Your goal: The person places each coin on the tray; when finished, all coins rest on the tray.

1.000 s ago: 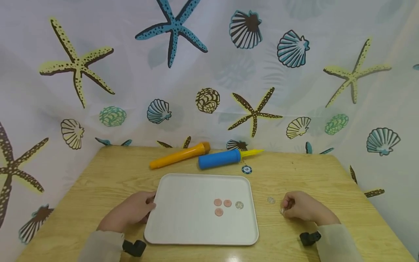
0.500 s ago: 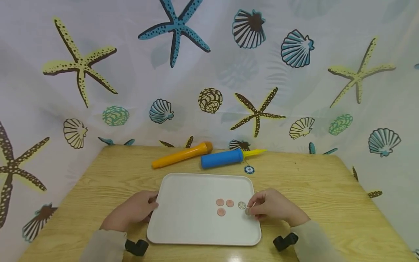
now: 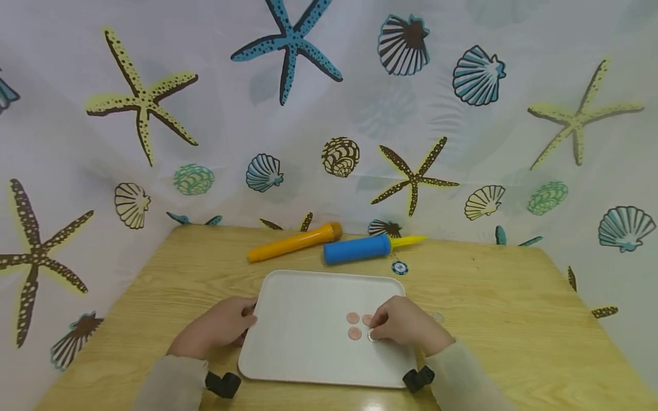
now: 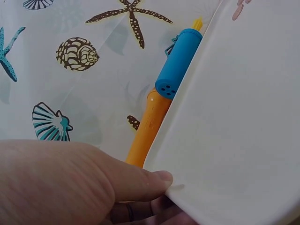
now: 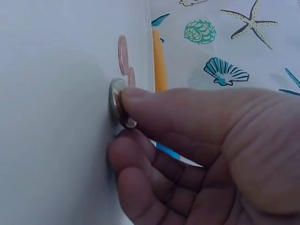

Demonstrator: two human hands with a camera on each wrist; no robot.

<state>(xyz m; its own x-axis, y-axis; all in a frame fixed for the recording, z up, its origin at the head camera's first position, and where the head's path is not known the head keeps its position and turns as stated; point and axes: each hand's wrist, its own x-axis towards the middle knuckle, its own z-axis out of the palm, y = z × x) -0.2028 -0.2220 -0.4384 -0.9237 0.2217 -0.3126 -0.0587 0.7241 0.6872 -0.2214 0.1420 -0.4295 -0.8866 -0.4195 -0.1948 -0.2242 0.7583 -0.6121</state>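
Note:
A white tray (image 3: 298, 348) lies on the wooden table. My left hand (image 3: 218, 325) grips its left edge, thumb (image 4: 157, 183) on top and fingers underneath, partly hidden. Over the tray's right part, my right hand (image 3: 408, 324) pinches a silver coin (image 5: 115, 99) low at the tray surface. A second shiny edge (image 5: 131, 123) shows just below the thumb in the right wrist view. Several copper-coloured coins lie beside the fingertips, among them one coin (image 3: 353, 318) at the back and another (image 3: 354, 333) in front of it. The right hand covers part of this group.
Behind the tray lie an orange tube (image 3: 293, 242) with a flared end and a blue hand pump (image 3: 357, 249) with a yellow nozzle. A blue poker chip (image 3: 399, 267) is near them. One pale coin (image 3: 438, 317) sits right of the tray. A patterned curtain (image 3: 308, 114) hangs behind.
My right hand has moved left from the table onto the tray, carrying a silver coin to the copper-coloured coins. The left hand keeps its grip on the tray edge.

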